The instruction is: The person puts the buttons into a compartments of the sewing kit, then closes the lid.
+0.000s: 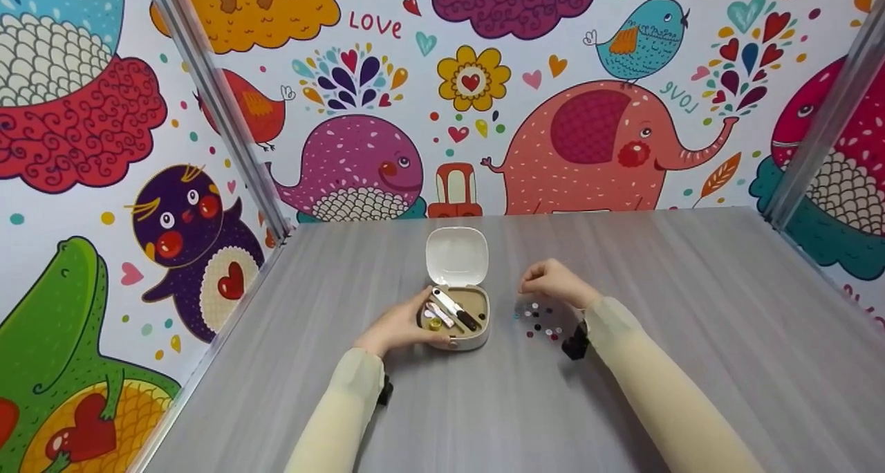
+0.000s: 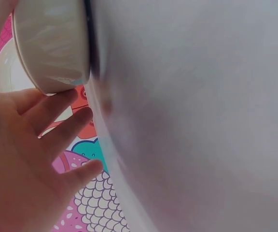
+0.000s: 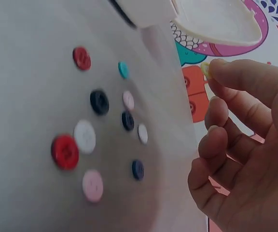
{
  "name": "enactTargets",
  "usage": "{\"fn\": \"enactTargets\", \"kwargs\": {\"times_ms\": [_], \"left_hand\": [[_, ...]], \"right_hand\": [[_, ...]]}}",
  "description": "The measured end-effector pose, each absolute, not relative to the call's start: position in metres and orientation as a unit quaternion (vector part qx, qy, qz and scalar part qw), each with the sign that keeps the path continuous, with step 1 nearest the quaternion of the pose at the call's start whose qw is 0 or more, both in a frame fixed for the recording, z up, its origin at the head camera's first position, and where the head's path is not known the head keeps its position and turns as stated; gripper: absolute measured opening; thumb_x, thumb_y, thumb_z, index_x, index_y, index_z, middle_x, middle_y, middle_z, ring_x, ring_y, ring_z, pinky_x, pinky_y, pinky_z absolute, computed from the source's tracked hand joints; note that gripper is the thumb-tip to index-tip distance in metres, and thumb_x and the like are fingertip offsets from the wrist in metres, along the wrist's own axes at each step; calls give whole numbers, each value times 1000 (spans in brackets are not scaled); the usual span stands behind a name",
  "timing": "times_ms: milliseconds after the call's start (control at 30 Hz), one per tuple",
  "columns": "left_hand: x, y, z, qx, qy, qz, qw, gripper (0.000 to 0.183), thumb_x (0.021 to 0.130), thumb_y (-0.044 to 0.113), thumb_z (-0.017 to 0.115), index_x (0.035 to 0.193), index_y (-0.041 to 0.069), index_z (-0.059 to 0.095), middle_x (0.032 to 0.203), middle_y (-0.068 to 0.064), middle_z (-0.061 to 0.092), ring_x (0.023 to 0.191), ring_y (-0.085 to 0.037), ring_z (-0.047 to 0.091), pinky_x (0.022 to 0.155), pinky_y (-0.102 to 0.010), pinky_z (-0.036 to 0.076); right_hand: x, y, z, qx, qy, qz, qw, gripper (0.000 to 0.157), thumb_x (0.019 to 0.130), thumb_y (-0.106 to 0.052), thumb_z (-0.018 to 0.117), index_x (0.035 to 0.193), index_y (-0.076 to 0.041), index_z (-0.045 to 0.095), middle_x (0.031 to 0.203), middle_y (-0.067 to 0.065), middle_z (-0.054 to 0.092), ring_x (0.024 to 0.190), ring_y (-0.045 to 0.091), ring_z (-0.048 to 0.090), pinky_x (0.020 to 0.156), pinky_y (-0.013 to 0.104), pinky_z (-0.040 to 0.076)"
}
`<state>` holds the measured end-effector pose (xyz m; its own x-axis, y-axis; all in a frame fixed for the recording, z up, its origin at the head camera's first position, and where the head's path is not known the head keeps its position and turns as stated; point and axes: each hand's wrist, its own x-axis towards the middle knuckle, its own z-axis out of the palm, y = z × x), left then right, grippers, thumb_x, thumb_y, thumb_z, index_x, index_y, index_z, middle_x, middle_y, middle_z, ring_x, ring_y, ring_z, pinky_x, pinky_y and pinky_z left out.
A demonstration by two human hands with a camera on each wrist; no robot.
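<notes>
My left hand [image 1: 397, 329] grips the left side of a small white box [image 1: 472, 343], with its hinged lid [image 1: 457, 257] standing up at the back. Inside lie a slim white-and-dark tool [image 1: 453, 305], a small yellow item [image 1: 434, 324] and other small pieces. To the right of the box, my right hand [image 1: 559, 284] is raised above the table, pinching a small yellow button [image 3: 206, 70] between thumb and forefinger. Below it are scattered several loose buttons, among them a red button [image 3: 65, 152], a white button [image 3: 85, 137], a dark button [image 3: 99, 102] and a turquoise button [image 3: 123, 70].
The grey wood-grain table [image 1: 276, 404] runs back to a wall printed with cartoon animals [image 1: 588, 155]. Metal posts [image 1: 228, 113] stand at the left and right corners. A black wrist device [image 1: 575, 341] hangs under my right sleeve, close to the buttons.
</notes>
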<state>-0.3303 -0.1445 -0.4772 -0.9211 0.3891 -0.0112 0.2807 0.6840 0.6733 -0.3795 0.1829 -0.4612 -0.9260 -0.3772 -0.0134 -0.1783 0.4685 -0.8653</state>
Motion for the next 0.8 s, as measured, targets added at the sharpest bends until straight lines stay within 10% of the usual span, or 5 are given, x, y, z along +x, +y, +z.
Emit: {"fn": "enactTargets", "kwargs": {"times_ms": [800], "left_hand": [[-330,-145,-476,194,918,339,69,113,66,51,84,154,9,26,147,-21,41,130,-37,43,106,-49,35]], "right_hand": [[-383,144,-460,-192,852,-475,106,4,81,-8,71,79,-5,73,72,5,65,63,14,51,56,24,42]]}}
